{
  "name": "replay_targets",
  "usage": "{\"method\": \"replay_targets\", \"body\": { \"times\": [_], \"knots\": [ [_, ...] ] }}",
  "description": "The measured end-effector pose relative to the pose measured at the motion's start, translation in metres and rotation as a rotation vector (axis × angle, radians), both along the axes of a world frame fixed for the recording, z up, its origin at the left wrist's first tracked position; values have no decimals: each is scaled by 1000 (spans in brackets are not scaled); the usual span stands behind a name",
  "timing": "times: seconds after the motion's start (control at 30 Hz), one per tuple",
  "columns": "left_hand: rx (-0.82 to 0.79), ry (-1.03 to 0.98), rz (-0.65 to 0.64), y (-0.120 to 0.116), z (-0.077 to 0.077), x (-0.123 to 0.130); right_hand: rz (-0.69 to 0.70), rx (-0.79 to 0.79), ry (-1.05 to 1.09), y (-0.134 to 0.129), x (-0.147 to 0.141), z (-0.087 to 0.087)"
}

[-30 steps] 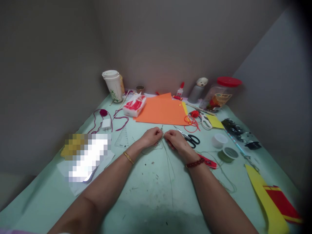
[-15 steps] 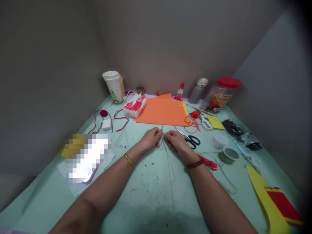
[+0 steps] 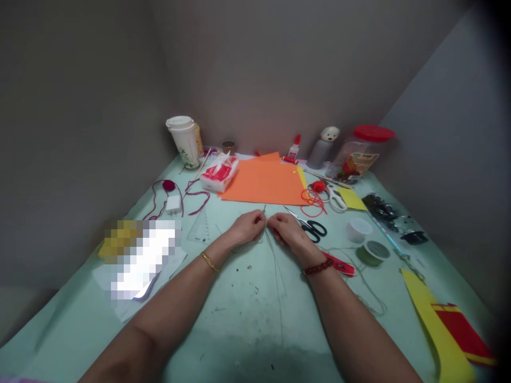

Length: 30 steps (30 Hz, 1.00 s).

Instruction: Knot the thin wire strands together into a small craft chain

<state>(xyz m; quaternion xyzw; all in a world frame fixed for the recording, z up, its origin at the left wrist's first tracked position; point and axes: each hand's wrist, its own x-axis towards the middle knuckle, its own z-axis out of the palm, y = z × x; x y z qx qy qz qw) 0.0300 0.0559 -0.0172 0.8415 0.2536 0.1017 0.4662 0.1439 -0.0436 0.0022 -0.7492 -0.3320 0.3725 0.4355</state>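
Close together over the middle of the table, my left hand [image 3: 250,225] and my right hand [image 3: 284,226] pinch thin green cord [image 3: 278,298]. Loose strands of the cord trail from between the hands toward me. A small dark tip pokes up above the left fingertips, too small to name. The fingers hide the spot where the cord is gripped. Just right of my right hand lie black-handled scissors [image 3: 315,231], blades open. A red tool [image 3: 339,264] is partly hidden behind my right wrist. A clear triangle ruler [image 3: 198,227] lies left of my left hand.
Orange sheets [image 3: 263,183] lie beyond the hands, beside a tissue pack [image 3: 219,173]. At right are red yarn [image 3: 318,186], white scissors [image 3: 337,199], a tub [image 3: 373,254] and yellow strips. A white cup [image 3: 183,142] and a red-lidded jar [image 3: 357,159] stand at the back.
Both hands hold nearly the same pose on the cord. The cord loop below my left hand shows less than before. The view has shifted very slightly.
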Motion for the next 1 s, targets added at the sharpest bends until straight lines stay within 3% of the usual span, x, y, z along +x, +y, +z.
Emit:
{"method": "replay_targets", "body": {
  "times": [0.13,0.27,0.4,0.77,1.0],
  "knots": [
    [-72,-5,23,-1,1,0,-8,-31,-104,1,0,-3],
    [-157,-26,43,-1,-1,1,-78,147,-494,1,-1,-8],
    [-142,-24,60,0,-4,3,10,227,-744,1,-2,-12],
    [6,-66,90,-6,-7,2,64,94,-796,1,-3,-18],
    [140,-54,133,-9,-4,5,41,111,-756,1,-5,-18]
  ]
}}
